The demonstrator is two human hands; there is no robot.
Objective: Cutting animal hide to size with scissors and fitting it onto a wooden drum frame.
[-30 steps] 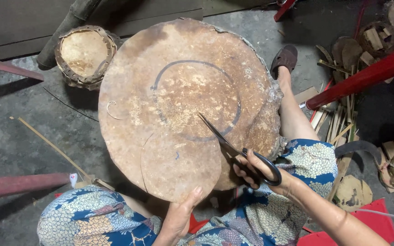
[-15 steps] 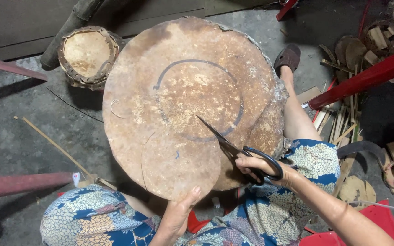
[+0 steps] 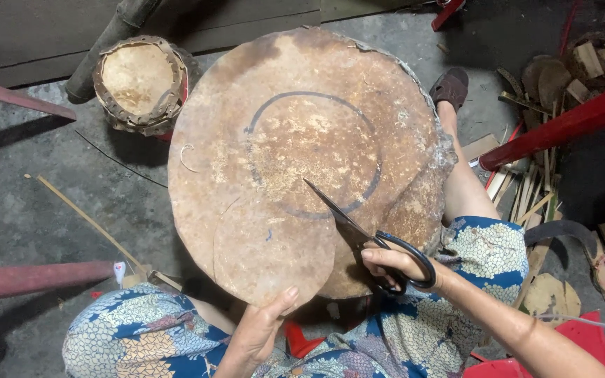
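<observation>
step: cutting hide (image 3: pixel 302 133) along drawn circle | right hand (image 3: pixel 404 264) grips scissors (image 3: pixel 365 234) | left hand (image 3: pixel 260 329) pinches near edge | next move likely needs blades following line

Large round hide sheet (image 3: pixel 302 147) rests over the person's lap, filling centre of view. Left hand (image 3: pixel 260 329) at its near edge, thumb on top of a partly cut flap. Right hand (image 3: pixel 404 264) to the right of that, in the handles of scissors (image 3: pixel 365 234), blades lying on the sheet and pointing up-left toward a drawn ring (image 3: pixel 313 154). Small drum (image 3: pixel 140 82) on the floor behind and left of the sheet, a pole (image 3: pixel 106 42) just behind it. Thin stick (image 3: pixel 89 220) on the floor left. Sandalled foot (image 3: pixel 449 87) behind right, beyond the sheet's edge. Wood scraps (image 3: pixel 526 189) further right (under a slanting bar (image 3: pixel 561 126)).
</observation>
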